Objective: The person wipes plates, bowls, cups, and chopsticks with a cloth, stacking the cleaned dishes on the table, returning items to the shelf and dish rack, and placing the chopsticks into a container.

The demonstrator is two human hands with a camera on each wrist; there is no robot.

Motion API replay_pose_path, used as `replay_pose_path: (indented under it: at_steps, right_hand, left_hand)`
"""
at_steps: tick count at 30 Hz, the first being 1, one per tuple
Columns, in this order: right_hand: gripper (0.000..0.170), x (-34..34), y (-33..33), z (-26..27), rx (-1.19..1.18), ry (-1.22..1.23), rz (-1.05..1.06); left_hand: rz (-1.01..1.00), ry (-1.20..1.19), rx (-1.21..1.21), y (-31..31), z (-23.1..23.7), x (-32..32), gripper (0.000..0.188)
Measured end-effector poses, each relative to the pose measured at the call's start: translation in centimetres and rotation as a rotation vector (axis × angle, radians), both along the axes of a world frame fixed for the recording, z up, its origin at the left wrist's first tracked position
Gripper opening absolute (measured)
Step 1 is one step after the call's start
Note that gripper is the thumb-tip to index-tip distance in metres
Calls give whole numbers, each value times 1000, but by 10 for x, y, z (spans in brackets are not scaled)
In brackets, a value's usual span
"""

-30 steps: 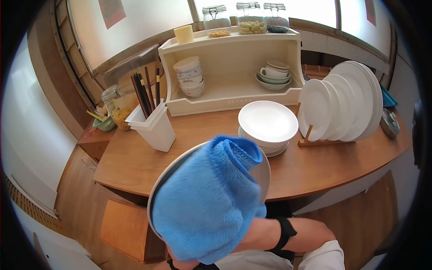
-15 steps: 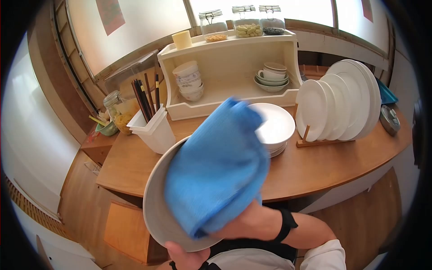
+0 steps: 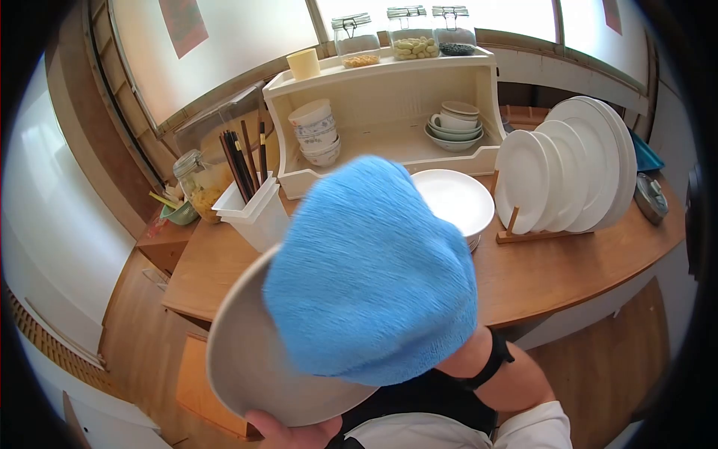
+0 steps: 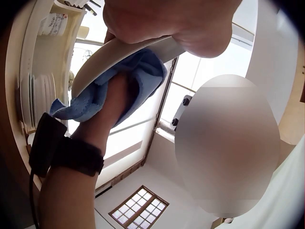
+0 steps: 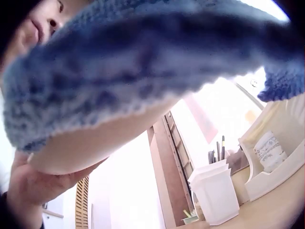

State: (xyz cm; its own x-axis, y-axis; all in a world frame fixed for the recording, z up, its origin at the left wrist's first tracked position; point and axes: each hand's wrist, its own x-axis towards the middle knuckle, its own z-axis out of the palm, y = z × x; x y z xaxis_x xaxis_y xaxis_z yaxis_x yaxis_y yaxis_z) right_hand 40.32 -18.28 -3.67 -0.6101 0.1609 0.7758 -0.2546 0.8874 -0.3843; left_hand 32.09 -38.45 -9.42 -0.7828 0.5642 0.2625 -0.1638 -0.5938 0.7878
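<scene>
Shifted leftward, the bowl (image 3: pixel 250 352) is gripped by the left hand (image 3: pixel 295 434) at its rim, seemingly for steadiness, while the cloth (image 3: pixel 374 277) hides whether the right hand (image 4: pixel 119 93) grasps it.

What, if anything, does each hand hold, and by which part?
The left hand grips the dish by its near rim. The right hand is mostly hidden by the blue cloth; its hold cannot be told.
</scene>
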Motion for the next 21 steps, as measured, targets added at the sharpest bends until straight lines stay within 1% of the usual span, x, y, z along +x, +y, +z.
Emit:
replay_pose_path:
  at_steps: [2, 3, 5, 9, 10, 12, 13, 14, 15, 16, 18, 20, 21]
  right_hand:
    - [57, 11, 0, -3, 6, -19, -87]
    - [58, 11, -1, -2, 7, -28, -126]
    - [60, 9, -5, 3, 3, -45, -201]
    - [65, -5, -10, 24, 7, -77, -365]
    - [65, 0, -6, 24, 8, -81, -359]
    - [66, 20, 10, -11, -379, -48, -92]
    - [60, 23, 9, -17, -583, 56, 52]
    - [65, 23, 16, -29, -555, -125, 136]
    - [56, 28, 11, -43, -718, 24, 245]
    - [56, 29, 9, -51, -717, 20, 247]
    - [58, 21, 7, -69, -589, -4, 244]
    - [60, 17, 6, -78, -465, -33, 241]
    - [56, 11, -2, -76, -525, -82, 246]
  left_hand:
    - [73, 20, 31, 4, 14, 8, 88]
    - [80, 18, 30, 3, 12, 6, 88]
    - [8, -7, 104, 1, 7, 2, 75]
    - [8, -22, 164, 1, 9, -12, 75]
    - [9, -29, 185, 1, 11, -15, 76]
    - [7, -41, 226, 1, 15, -20, 76]
    - [5, -49, 246, 1, 16, -22, 76]
    - [4, -56, 269, 0, 16, -21, 76]
    - [9, -60, 272, 1, 16, -19, 76]
    - [44, -96, 248, 2, 16, -15, 77]
    - [79, -130, 221, 5, 18, -9, 78]
    - [-37, -214, 401, 9, 25, -4, 78]
    - [-97, -253, 493, 12, 29, -3, 78]
